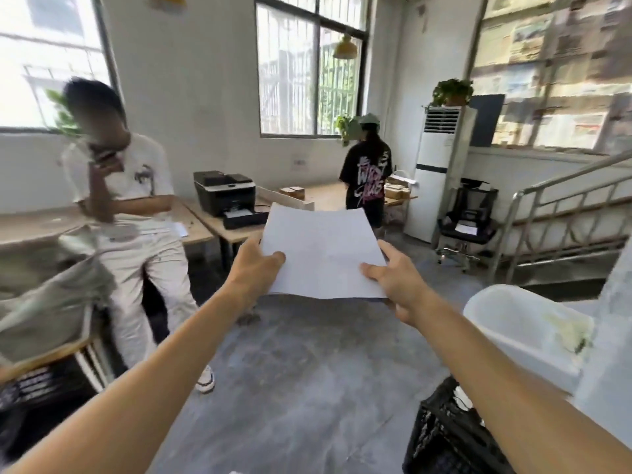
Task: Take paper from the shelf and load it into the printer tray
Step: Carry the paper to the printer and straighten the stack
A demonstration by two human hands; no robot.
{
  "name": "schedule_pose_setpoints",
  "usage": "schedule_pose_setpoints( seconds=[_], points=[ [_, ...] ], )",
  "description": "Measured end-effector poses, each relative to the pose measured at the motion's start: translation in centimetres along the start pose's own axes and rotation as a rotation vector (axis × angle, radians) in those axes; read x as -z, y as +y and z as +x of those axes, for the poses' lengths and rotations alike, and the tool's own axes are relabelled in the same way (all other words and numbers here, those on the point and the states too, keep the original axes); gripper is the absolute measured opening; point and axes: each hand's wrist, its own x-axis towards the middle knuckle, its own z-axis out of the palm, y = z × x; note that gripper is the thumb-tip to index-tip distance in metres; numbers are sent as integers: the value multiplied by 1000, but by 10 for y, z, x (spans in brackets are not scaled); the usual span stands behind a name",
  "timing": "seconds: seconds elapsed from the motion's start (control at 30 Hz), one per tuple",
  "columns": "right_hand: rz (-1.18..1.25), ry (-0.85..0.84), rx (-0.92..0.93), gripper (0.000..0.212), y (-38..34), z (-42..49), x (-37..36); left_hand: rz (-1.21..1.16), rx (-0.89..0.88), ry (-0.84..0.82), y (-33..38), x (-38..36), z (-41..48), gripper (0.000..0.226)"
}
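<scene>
Both bare arms reach forward over the grey concrete floor [307,364], and each hand grips one side of a thin white stack of plain paper sheets [321,251]; the left hand [254,265] pinches the stack's left edge with the thumb on top, and the right hand [398,278] pinches the right edge the same way, so the two hands are well apart with the paper spanning the gap between them. The sheets are held up in the air, roughly level, with the far edge curling slightly upward; whether it is one sheet or several is hard to tell through the blur.

Beyond the paper's far left corner, a black and grey desktop printer [224,191] sits on a light wooden table [205,227]; a black tray [244,218] stands out from the printer's front, low over the tabletop. A person in a white shirt and pale trousers [126,206] leans on the table to the left, holding a dark phone [102,155] near the head; another person in a black printed T-shirt [366,176] stands farther back, facing away, just beside a tall white standing air conditioner [434,172] with a green potted plant [451,92] on top. A translucent white plastic bin [519,330] stands near the right arm, and a black plastic crate [444,436] lies below it.
</scene>
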Motion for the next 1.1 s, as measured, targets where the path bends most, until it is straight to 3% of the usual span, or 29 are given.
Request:
schedule_pose_setpoints(
  seconds=[0.2, 0.37, 0.53, 0.93, 1.1],
  points=[
    [2, -107, -6, 42, 8, 76, -83, 49, 20, 136, -39, 59, 64, 31],
    [-9, -182, -20, 39, 12, 128, -131, 54, 10, 177, -65, 89, 106, 18],
    [-17, -243, 1, 39, 13, 183, -160, 28, 17, 198, -85, 105, 152, 39],
    [18, -377, 32, 39, 33, 375, -186, 23, 66, 355, -117, 75, 320, 23],
    [36, -426, -8, 59, 33, 452, -182, 1, 110, 382, -116, 52, 386, 29]
  ],
)
